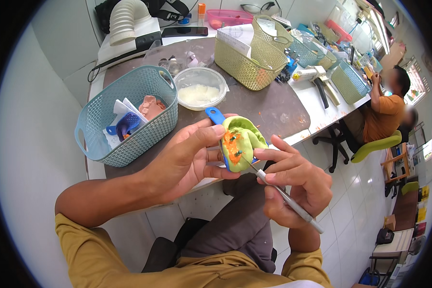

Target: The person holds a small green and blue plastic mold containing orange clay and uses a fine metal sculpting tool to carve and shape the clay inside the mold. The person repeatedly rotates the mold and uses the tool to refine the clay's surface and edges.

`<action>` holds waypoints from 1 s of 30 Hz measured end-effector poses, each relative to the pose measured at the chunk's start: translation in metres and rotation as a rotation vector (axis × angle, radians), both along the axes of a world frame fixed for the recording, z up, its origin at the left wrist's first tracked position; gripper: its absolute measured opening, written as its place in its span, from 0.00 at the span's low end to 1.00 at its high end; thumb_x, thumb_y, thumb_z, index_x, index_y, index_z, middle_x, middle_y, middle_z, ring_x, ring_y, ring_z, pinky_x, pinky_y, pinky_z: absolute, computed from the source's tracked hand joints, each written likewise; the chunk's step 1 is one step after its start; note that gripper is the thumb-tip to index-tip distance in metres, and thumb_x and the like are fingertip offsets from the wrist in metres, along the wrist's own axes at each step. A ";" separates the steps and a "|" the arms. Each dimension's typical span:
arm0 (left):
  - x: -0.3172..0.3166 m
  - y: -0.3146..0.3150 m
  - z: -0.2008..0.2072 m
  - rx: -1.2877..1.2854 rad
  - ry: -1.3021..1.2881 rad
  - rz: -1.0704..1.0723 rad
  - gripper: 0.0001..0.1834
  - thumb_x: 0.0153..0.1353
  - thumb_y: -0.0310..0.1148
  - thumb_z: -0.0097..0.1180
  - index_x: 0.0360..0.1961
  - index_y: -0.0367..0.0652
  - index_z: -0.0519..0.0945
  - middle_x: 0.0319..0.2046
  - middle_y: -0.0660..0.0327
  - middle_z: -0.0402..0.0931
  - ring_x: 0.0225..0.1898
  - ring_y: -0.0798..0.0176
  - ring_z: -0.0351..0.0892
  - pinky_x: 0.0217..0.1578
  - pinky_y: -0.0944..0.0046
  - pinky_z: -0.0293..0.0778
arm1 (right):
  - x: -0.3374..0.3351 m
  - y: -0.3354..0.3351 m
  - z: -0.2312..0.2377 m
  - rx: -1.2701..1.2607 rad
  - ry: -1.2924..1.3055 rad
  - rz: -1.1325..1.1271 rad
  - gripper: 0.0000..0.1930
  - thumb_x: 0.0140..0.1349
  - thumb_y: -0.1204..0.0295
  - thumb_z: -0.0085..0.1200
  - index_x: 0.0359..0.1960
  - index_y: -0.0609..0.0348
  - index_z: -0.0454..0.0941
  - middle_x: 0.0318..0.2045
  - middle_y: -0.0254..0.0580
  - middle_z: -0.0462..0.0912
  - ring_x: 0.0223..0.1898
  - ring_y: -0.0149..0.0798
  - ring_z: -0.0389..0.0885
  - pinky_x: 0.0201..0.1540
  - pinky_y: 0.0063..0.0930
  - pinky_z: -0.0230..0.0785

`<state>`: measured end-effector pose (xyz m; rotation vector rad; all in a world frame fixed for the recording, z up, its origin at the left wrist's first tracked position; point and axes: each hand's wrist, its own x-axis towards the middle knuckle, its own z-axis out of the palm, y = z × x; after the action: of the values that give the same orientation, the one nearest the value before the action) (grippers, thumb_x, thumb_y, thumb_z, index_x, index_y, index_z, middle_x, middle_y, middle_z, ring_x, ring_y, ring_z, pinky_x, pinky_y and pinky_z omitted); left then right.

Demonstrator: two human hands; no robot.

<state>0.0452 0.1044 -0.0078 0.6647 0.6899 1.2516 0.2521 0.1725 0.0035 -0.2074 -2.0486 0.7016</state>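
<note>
Between my hands is a dental impression (247, 139), green putty in a blue tray with a patch of orange material and small dark green bits on its left side. My left hand (189, 149) grips the tray from the left, thumb on top near the blue handle (215, 115). In my right hand (297, 187) a slim metal dental instrument (293, 204) is pinched like a pen. Its thin tip reaches the impression near the lower edge of the orange patch; whether it touches is hard to tell.
A blue basket (129, 149) holds a pink model (151, 107) and another blue tray (127, 124). Beside it stands a tub of pale powder (198, 94). Beige basket (249, 65), dispensing gun (317, 79) and hose (125, 21) lie farther back. A co-worker (386, 108) sits at right.
</note>
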 end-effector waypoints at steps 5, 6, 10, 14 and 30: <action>0.001 -0.001 0.001 0.024 -0.003 0.040 0.33 0.65 0.43 0.53 0.65 0.38 0.58 0.55 0.51 0.72 0.54 0.58 0.78 0.53 0.54 0.77 | 0.003 -0.003 -0.010 -0.075 0.116 -0.029 0.10 0.49 0.82 0.60 0.33 0.60 0.76 0.28 0.42 0.86 0.47 0.54 0.84 0.66 0.54 0.58; 0.001 0.000 -0.002 0.034 0.014 0.050 0.32 0.66 0.43 0.52 0.65 0.38 0.59 0.56 0.52 0.71 0.54 0.59 0.77 0.54 0.55 0.76 | 0.003 -0.005 -0.014 -0.078 0.131 -0.048 0.10 0.50 0.81 0.61 0.34 0.59 0.75 0.28 0.42 0.86 0.48 0.55 0.84 0.67 0.54 0.55; 0.001 -0.001 -0.003 0.031 -0.002 0.085 0.30 0.65 0.41 0.51 0.64 0.38 0.59 0.58 0.52 0.70 0.57 0.58 0.75 0.57 0.54 0.72 | -0.005 -0.016 -0.023 -0.016 0.150 -0.143 0.12 0.52 0.80 0.62 0.36 0.57 0.73 0.28 0.41 0.86 0.50 0.56 0.83 0.69 0.56 0.49; 0.001 -0.001 -0.001 0.057 -0.019 0.081 0.31 0.64 0.39 0.51 0.64 0.38 0.58 0.58 0.52 0.70 0.59 0.57 0.74 0.57 0.55 0.72 | -0.007 -0.023 -0.029 0.019 0.117 -0.177 0.13 0.51 0.80 0.63 0.35 0.55 0.72 0.28 0.40 0.86 0.51 0.54 0.82 0.69 0.57 0.49; 0.003 0.000 0.000 0.015 -0.065 0.085 0.31 0.64 0.36 0.48 0.66 0.37 0.57 0.60 0.50 0.68 0.63 0.52 0.69 0.62 0.55 0.69 | -0.017 -0.031 -0.040 0.035 0.094 -0.254 0.09 0.59 0.77 0.57 0.36 0.56 0.68 0.25 0.42 0.85 0.49 0.54 0.83 0.70 0.60 0.43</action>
<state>0.0487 0.1047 -0.0080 0.6099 0.6614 1.3515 0.2347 0.1414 -0.0365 -0.3996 -1.9010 0.5082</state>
